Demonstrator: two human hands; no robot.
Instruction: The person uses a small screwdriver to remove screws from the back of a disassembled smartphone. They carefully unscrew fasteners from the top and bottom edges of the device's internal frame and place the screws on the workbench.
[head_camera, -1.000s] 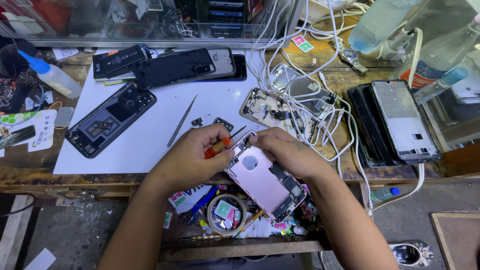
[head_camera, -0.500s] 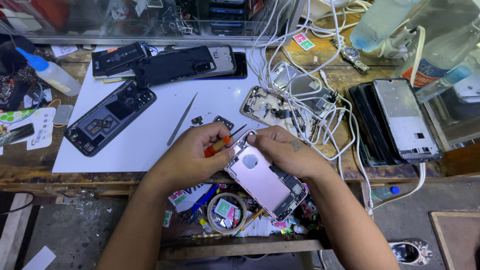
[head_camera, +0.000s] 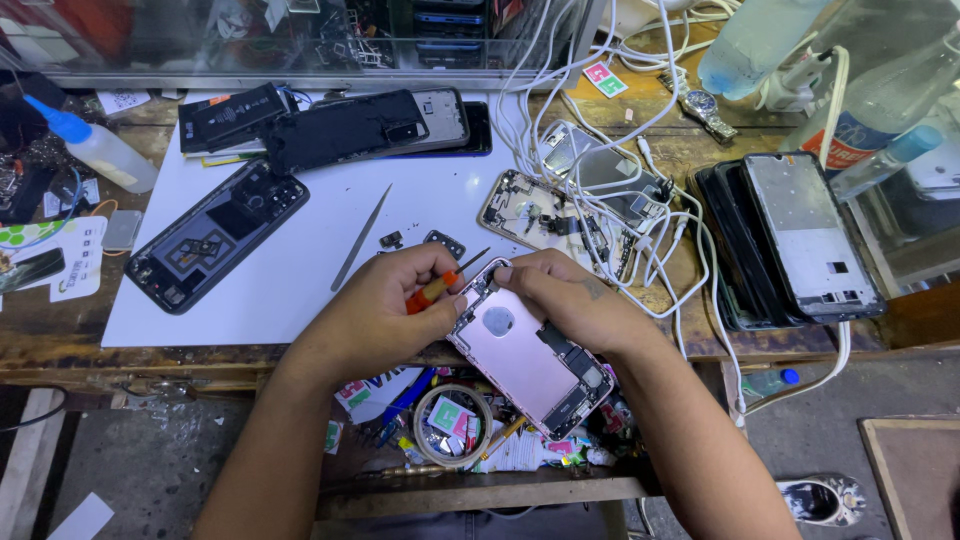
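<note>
A pink phone housing (head_camera: 525, 355), opened with its inside facing up, is held over the front edge of the workbench. My right hand (head_camera: 570, 300) grips its upper end, fingers curled over the top corner. My left hand (head_camera: 390, 310) holds a small screwdriver with an orange-red handle (head_camera: 432, 290); its dark tip points toward the housing's top left corner. Both forearms reach in from the bottom of the view.
A white mat (head_camera: 300, 240) carries a dark phone back (head_camera: 215, 240), metal tweezers (head_camera: 362, 235) and small parts. A bare phone board (head_camera: 545, 215) lies under white cables (head_camera: 640, 200). Black phone frames (head_camera: 795, 240) are stacked right. A squeeze bottle (head_camera: 95, 145) lies left. A tape roll (head_camera: 450, 420) sits on the lower shelf.
Both hands and the pink housing stay in nearly the same place; my right hand's fingers have shifted slightly along the housing's top edge.
</note>
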